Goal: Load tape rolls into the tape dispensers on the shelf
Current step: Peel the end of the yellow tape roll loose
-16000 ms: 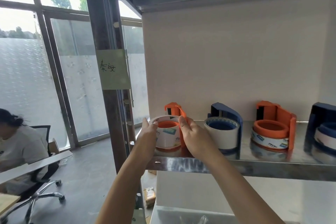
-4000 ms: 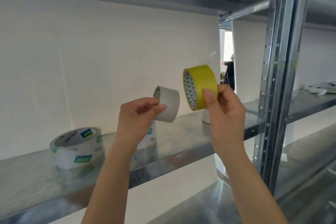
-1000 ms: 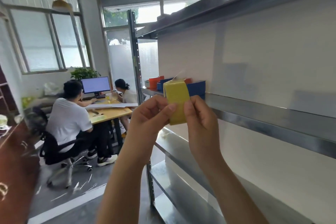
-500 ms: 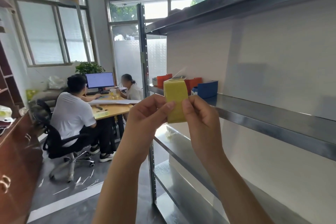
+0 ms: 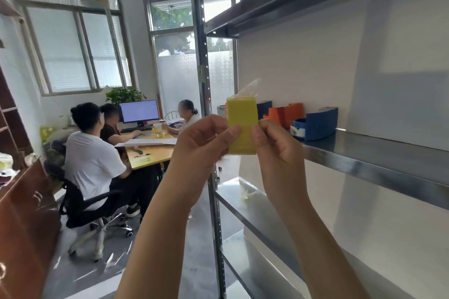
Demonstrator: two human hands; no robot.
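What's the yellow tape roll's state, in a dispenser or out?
Out: the left hand and right hand pinch the yellow tape roll mid-air, short of the dispensers on the shelf.

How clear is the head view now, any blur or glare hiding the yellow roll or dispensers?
Head view: the yellow tape roll, pinched by left hand and right hand, is sharp; the blue dispenser and orange dispenser behind are small but readable; windows blown out; the cabinet lower left is smeared; glare streaks the steel shelf edge.
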